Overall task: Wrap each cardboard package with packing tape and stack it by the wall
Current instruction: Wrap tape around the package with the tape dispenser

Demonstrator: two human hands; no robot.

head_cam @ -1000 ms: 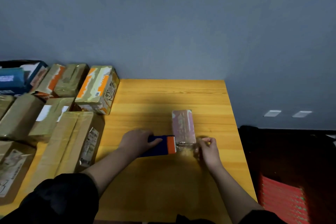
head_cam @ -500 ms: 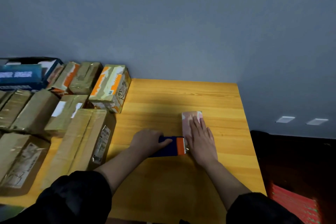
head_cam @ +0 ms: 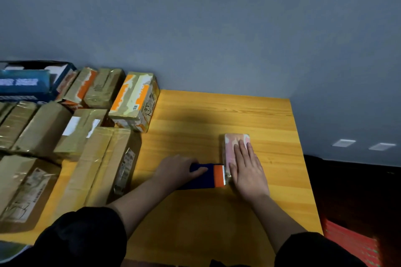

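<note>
A small pink and white package (head_cam: 231, 145) lies on the yellow wooden table (head_cam: 217, 115), right of centre. My right hand (head_cam: 247, 171) presses flat on top of it, fingers straight and pointing away from me. My left hand (head_cam: 179, 169) grips a dark blue tape dispenser (head_cam: 207, 176) with an orange head and toothed blade, whose blade end sits against the package's near left side. Any tape between them is too faint to make out.
Many taped cardboard packages (head_cam: 102, 165) crowd the table's left half, up to an orange and white box (head_cam: 135, 97) by the grey wall (head_cam: 217, 28). A blue carton (head_cam: 23, 84) stands at far left. Right of the table lies dark floor with something red (head_cam: 351, 243).
My right hand went from pinching tape at the package's near end to lying flat on top of it. The left hand and dispenser stayed beside the package. The camera shifted slightly.
</note>
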